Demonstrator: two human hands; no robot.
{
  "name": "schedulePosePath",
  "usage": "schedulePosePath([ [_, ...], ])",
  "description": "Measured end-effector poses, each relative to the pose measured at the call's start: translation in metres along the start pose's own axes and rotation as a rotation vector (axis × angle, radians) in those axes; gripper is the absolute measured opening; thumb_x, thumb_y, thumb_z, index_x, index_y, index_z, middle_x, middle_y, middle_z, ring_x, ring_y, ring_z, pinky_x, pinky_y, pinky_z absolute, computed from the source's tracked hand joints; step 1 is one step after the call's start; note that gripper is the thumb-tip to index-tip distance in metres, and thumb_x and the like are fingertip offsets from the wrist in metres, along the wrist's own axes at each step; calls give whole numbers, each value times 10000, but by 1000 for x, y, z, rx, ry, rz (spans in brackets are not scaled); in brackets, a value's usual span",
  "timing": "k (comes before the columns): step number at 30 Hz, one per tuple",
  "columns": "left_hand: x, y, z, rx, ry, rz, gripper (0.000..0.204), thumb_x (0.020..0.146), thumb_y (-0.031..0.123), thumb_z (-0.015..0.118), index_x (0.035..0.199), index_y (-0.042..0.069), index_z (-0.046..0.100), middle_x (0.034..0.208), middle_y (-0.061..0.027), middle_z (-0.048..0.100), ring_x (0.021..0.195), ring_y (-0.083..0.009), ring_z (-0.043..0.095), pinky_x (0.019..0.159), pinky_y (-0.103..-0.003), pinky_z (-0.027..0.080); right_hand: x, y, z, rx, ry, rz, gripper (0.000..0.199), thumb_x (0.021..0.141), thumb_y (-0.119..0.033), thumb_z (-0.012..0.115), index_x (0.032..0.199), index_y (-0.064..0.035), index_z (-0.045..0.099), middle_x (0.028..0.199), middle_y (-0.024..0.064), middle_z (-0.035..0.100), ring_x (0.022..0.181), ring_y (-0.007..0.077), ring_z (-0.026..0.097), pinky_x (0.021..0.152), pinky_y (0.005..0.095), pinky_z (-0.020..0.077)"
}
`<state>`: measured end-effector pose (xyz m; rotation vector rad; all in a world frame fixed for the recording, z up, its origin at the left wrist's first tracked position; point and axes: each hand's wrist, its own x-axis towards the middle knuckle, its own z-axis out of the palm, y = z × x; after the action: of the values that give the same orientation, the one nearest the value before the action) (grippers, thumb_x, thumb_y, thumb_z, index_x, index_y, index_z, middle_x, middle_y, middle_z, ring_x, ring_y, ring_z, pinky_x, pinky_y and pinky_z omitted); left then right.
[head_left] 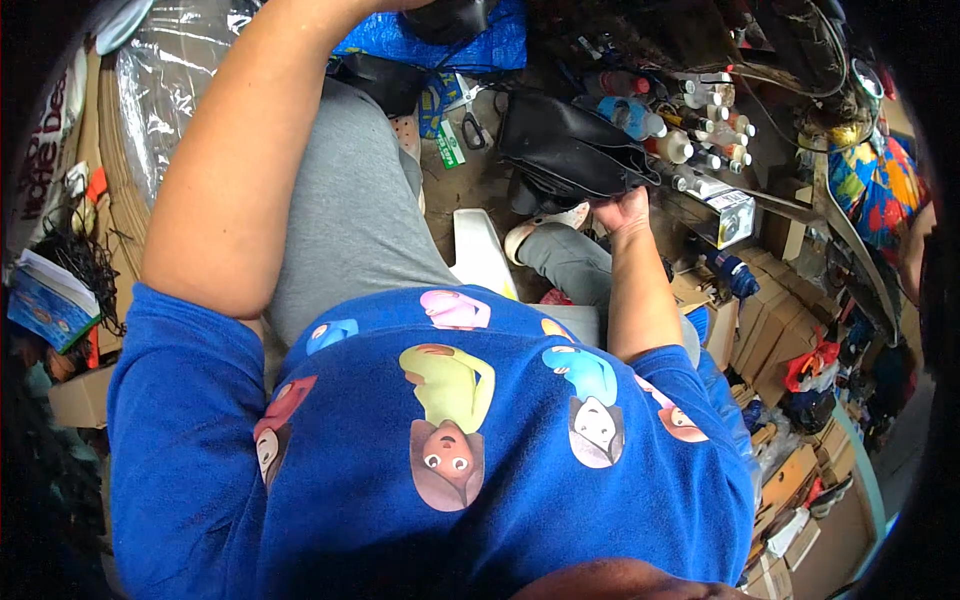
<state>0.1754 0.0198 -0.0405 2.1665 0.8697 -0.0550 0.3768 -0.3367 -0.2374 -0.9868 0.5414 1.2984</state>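
A black leather-like bag (pixel 560 145) hangs ahead of my right knee, its open edge turned to the right. My right hand (pixel 624 212) grips it at the lower right corner; the bag hides most of the fingertips. My left arm reaches up and across to the far edge of the picture. Only a sliver of my left hand (pixel 395 4) shows there, beside a dark rounded black piece (pixel 447 18), and its fingers are cut off. On the floor left of the bag lie dark-handled scissors (pixel 473 130) and a small green and white box (pixel 449 150).
Several bottles (pixel 700 120) crowd the far right, near a white box (pixel 728 212) and a metal machine part (pixel 855 125). A blue sheet (pixel 490 45) lies at the top. Flattened cardboard (pixel 785 310) covers the right side; plastic-wrapped material (pixel 170 90) stands at left.
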Motion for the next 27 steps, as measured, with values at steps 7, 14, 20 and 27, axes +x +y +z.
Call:
schedulePosePath([
  [7, -3, -3, -3, 2, -26, -48, 292, 730, 227, 685, 887, -9, 613, 807, -172, 648, 749, -265, 635, 672, -367, 492, -5, 4, 5, 0, 51, -25, 434, 838, -383, 545, 1114, -51, 582, 1155, 127, 588, 1068, 308, 542, 967, 471, 407],
  [14, -4, -4, -3, 161, 9, 49, 297, 730, 251, 685, 867, -5, 622, 808, -175, 651, 752, -268, 641, 673, -366, 495, -3, 1, 1, -71, 161, -7, 471, 824, -447, 541, 1106, -72, 589, 1139, 126, 595, 1055, 318, 552, 954, 495, 413],
  [20, -3, 2, -5, 37, -74, -36, 307, 731, 254, 692, 874, -8, 622, 806, -172, 656, 740, -262, 648, 666, -361, 498, 0, -1, -5, -35, 27, 75, 472, 790, -438, 572, 1090, -75, 603, 1127, 125, 605, 1051, 320, 548, 943, 489, 417],
  [27, 2, -4, 1, 146, -21, 40, 300, 735, 244, 696, 879, -8, 620, 799, -159, 659, 726, -250, 651, 654, -352, 504, 0, 3, -3, -79, 15, 44, 469, 780, -445, 581, 1080, -85, 607, 1110, 124, 612, 1023, 324, 565, 928, 495, 431],
])
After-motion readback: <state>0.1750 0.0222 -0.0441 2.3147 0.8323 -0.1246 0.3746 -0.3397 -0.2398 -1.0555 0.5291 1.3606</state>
